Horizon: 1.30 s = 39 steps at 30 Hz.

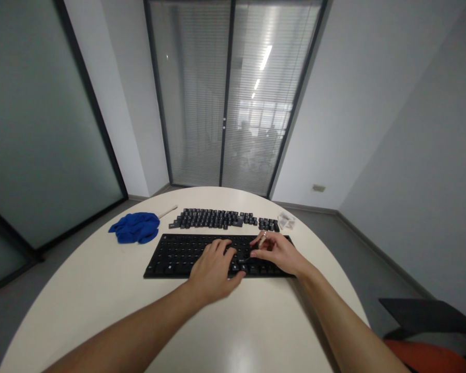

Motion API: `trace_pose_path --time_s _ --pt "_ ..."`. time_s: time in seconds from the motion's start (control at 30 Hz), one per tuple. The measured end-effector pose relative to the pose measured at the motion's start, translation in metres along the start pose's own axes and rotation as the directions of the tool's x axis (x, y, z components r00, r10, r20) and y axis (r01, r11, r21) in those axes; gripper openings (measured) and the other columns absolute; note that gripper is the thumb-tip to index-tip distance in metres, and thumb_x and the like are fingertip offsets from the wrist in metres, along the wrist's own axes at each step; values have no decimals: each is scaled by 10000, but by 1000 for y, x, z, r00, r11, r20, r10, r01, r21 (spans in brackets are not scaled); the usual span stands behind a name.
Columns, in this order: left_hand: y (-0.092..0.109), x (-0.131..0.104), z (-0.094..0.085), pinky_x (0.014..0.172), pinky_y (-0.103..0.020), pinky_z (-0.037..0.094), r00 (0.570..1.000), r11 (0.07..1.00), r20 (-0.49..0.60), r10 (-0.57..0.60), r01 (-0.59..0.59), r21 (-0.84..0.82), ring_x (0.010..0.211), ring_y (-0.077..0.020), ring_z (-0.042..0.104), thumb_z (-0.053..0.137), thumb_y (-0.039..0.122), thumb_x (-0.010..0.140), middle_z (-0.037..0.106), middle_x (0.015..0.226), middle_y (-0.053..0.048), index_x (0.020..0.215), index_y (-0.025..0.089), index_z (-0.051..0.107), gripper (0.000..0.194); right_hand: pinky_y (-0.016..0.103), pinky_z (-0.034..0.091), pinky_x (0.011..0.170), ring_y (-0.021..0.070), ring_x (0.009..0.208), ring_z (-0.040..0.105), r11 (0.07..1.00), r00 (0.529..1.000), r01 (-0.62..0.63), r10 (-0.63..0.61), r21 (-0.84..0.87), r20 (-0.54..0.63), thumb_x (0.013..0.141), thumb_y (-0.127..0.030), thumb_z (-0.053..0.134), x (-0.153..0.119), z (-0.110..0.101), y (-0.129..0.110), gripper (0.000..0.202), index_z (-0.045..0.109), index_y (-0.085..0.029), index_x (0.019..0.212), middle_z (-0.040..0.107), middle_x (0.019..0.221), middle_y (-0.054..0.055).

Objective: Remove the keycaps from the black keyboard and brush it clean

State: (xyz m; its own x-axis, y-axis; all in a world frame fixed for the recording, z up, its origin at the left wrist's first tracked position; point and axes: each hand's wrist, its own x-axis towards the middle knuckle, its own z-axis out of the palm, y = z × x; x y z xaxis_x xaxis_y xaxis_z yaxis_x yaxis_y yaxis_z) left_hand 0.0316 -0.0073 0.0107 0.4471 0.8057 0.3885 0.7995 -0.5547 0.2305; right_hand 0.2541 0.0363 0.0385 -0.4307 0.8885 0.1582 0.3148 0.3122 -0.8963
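Note:
A black keyboard [178, 256] lies flat on the table, many of its key positions bare of caps. Across its middle rests my left hand [213, 267], fingers apart and bent, with the thumb by the front edge. My right hand [275, 251] is over the right part of the keyboard, thumb and fingers pinched together. A thin, small item shows near the thumb tip, too small to name. Behind the keyboard, loose black keycaps [205, 218] lie in rows that follow a keyboard layout.
A crumpled blue cloth [135, 228] lies at the left, with a light-coloured stick or handle [168, 211] beside it. Small clear-and-white packets [286, 220] are at the right. The round white table [101, 300] has a curved edge; a chair [431, 316] stands off to the right.

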Motion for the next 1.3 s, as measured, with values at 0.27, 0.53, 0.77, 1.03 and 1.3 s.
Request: trace_pose_path --time_s 0.27,0.53,0.77,1.03,1.3 --pt "-1 0 0 1041 -469 387 1000 1000 -3 8 -8 5 1238 -312 436 583 458 845 528 1315 -127 1167 182 597 424 248 419 585 138 632 534 1000 1000 9 -9 -18 23 695 -456 809 1 0 -1 371 687 -171 898 599 670 -19" --pt "-3 0 1 1023 -487 387 1000 1000 -3 21 -21 15 1228 -320 435 583 466 850 525 1324 -115 1181 210 598 419 258 425 628 144 682 540 999 999 41 -41 18 34 721 -426 801 4 -1 7 346 693 -174 931 607 727 -12" --pt "-3 0 0 1010 -487 389 999 999 -9 33 -33 -6 1214 -321 435 598 448 846 529 1323 -105 1187 228 606 405 265 434 645 147 690 542 999 999 35 -36 36 31 709 -420 812 7 1 9 356 697 -167 931 608 732 -10" --pt "-2 0 1 1007 -510 387 1000 999 -5 27 -27 -23 1219 -333 423 613 436 838 526 1334 -96 1187 254 629 394 264 435 657 144 696 548 998 998 35 -37 44 49 722 -402 808 7 2 8 326 701 -166 920 615 722 -14" --pt "-12 9 -3 1056 -510 363 989 970 133 -69 97 -222 1282 -309 400 679 484 788 498 1377 -19 1138 371 676 368 272 442 667 147 703 557 996 999 25 -29 87 45 714 -396 812 9 2 12 323 702 -170 918 626 752 -6"
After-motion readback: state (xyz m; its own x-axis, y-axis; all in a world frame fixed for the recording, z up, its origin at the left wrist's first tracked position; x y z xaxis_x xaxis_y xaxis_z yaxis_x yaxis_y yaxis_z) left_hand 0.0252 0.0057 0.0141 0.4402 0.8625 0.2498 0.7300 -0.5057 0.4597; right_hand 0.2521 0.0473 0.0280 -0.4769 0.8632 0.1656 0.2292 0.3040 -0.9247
